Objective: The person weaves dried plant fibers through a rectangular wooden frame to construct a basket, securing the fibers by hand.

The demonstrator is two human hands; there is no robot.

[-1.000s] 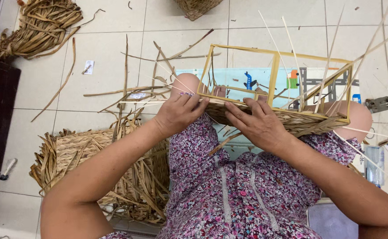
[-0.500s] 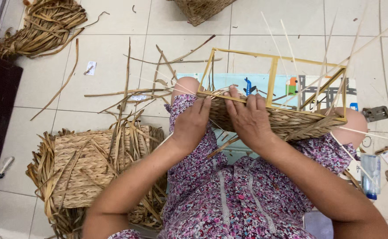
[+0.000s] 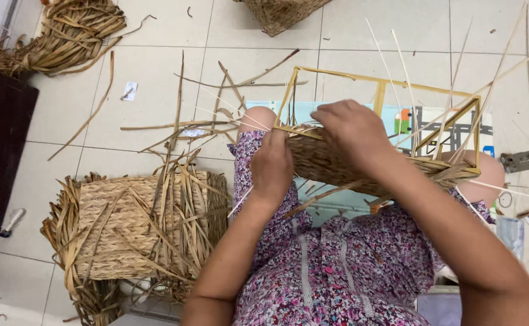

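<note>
On the lap rests one wooden frame [image 3: 379,90] with a partly woven basket [image 3: 337,166] around its lower half. Two hands work it. One finished woven box [image 3: 134,226] sits on the tiled floor [image 3: 156,66] to the left, one more basket [image 3: 279,12] at the top edge, one bundle of dried leaves [image 3: 65,30] at the top left. Loose strands lie scattered about. Left hand [image 3: 270,166] is curled, pressing the weave's left end. Right hand [image 3: 352,130] lies over the basket's rim, fingers bent down onto the strands; whether it pinches one I cannot tell.

Fingertips of both hands [image 3: 313,151] hidden
</note>
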